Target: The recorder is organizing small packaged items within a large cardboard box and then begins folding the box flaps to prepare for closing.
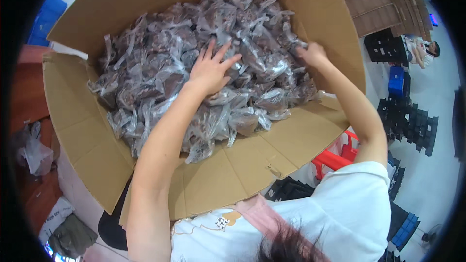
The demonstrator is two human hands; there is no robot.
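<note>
apart, hands [208,73] [315,56] on plastic bags [272,100], left splayed flat, right curled

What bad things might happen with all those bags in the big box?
Some bags are heaped up by the near flap, so one might slide out over it. The left hand is spread over bags of thin, clear plastic; pressing hard might tear one.
</note>
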